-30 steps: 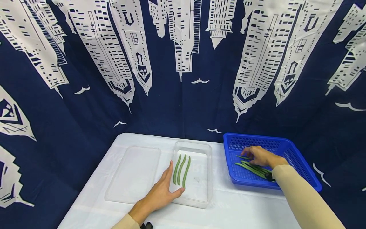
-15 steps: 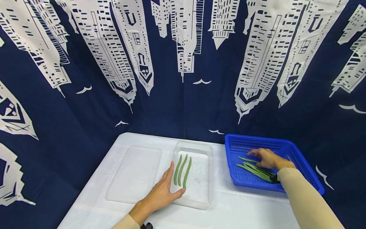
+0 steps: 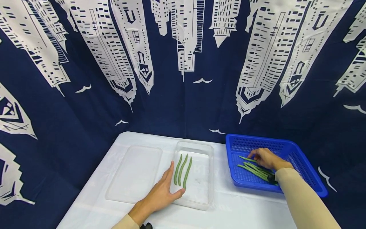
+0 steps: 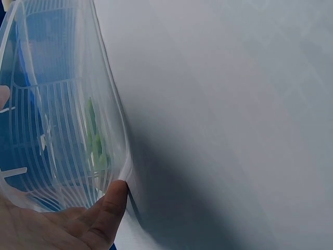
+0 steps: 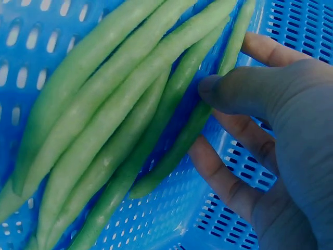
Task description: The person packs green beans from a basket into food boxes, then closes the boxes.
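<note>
1. With right grip (image 3: 266,158) clamped, thumb against fingers, on one slender green bean (image 5: 174,159) in the blue perforated plastic basket (image 3: 243,144), best lift slowly, clear of neighbours.
2. Pinch lightly; likely to bruise or snap otherwise.
3. With left grip (image 3: 161,192) spread, fingers apart, against the clear rectangular plastic box (image 3: 212,178), just steady, without tipping.
4. Inside the box: three curved green beans (image 3: 181,169), side by side, toward the left wall.
5. Inside the basket: more long green beans (image 5: 130,86), bunched beside the pinched one.

It looks like a screened-off workspace here, navy skyline-printed cloth (image 3: 183,105) hanging far, left and right round a white table (image 3: 246,210).
</note>
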`<state>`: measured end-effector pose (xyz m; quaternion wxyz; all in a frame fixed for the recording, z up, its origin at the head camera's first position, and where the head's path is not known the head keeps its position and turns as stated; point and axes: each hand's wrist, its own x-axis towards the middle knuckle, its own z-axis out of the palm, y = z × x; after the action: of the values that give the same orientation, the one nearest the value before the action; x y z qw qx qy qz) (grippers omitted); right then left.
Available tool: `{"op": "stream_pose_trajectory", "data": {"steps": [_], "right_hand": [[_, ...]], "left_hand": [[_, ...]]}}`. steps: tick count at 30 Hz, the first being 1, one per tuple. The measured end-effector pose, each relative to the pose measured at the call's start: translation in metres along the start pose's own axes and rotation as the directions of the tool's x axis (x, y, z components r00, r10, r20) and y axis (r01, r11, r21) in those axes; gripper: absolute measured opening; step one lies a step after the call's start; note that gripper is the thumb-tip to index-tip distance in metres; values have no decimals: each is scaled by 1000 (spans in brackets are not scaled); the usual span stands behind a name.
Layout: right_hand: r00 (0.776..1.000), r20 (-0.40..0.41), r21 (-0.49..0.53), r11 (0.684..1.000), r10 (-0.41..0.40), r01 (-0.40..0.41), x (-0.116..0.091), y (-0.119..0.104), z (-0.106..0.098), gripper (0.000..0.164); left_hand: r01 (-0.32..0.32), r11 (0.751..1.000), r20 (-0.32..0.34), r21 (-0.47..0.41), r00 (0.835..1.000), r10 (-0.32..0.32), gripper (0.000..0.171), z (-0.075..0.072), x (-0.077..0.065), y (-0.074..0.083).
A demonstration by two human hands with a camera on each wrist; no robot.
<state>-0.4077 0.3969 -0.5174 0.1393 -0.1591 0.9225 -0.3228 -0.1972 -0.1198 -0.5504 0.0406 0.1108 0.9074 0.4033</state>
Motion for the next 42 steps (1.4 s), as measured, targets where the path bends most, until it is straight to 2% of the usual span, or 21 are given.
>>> {"op": "stream_pose_trajectory", "data": {"steps": [1,3,5,10,14,17,29,36,42], "right_hand": [[999,-8,-83,995,-51,50,-1,0,0,37],[984,-11,-274,947,-177,167,-3,0,-1,41],[970,-4,-361,905,-244,226,-5,-1,-3,43],[960,-6,-376,890,-280,258,-8,-9,-6,45],[944,-11,-413,862,-328,295,-8,-18,-11,45],[941,-18,-432,851,-337,297,-10,-26,-13,44],[954,-67,-451,862,-292,232,-26,-60,-18,43],[928,-107,-462,844,-357,272,-34,-82,-15,44],[900,-168,-438,848,-403,298,-45,-103,-7,46]], "left_hand": [[-1,1000,-1,2,1000,1,119,0,0,0],[-2,1000,-3,6,1000,2,119,1,0,1],[-5,1000,-7,7,1000,5,119,1,-1,1],[-16,1000,-24,8,1000,16,120,2,-1,1],[-13,1000,-28,12,1000,13,120,2,1,1],[-13,1000,-27,8,1000,13,120,2,2,1],[-30,1000,-27,-1,999,30,120,2,0,2],[-25,1000,-15,-14,1000,24,121,2,1,1],[-14,1000,-15,-14,1000,13,120,5,1,1]]}}
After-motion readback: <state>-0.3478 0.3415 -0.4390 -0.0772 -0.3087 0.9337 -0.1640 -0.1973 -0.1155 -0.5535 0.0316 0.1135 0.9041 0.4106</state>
